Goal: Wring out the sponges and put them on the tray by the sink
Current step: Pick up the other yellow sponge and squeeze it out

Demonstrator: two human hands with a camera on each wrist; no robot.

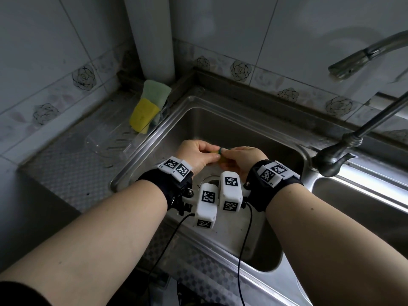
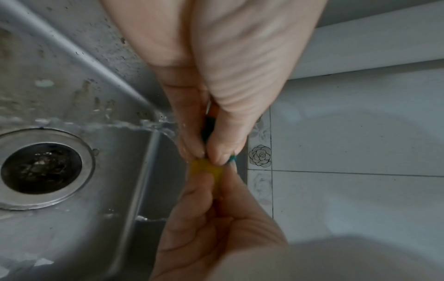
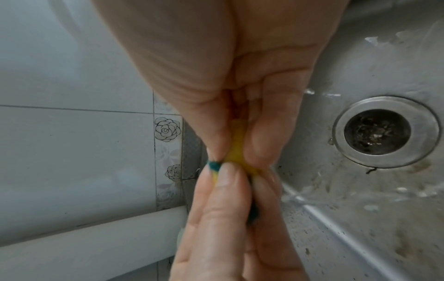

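Both hands are squeezing one small sponge over the sink. From the head view, the left hand (image 1: 196, 154) and the right hand (image 1: 240, 159) meet fingertip to fingertip, and only a tiny bit of the yellow and green sponge (image 1: 218, 153) peeks out between them. Each hand has its fingers and thumb curled tight on one end of it. They hold it above the steel sink (image 1: 254, 129), up off the bottom.

Only the head view shows the clear tray (image 1: 103, 138) on the counter to the left of the sink. Two more sponges are on it at its far end: a yellow sponge (image 1: 143, 114) and a pale green sponge (image 1: 154, 92) leaning toward the white pipe (image 1: 150, 36) in the corner. It also shows the tap (image 1: 353, 60) on the right, which the wrist views do not.

The left wrist view looks along the left hand from close up. There the sponge shows as a squashed yellow lump with a dark green edge, pinched by the fingers (image 2: 192, 121) of that hand, with the other hand gripping it from below. This view shows a thin stream of water (image 2: 108, 126) running down from the hands into the sink, and the round drain (image 2: 40, 168). The head view does not show the water.

The right wrist view shows the same pinch from the other side, with the green edge at the left and the yellow part between the fingers.
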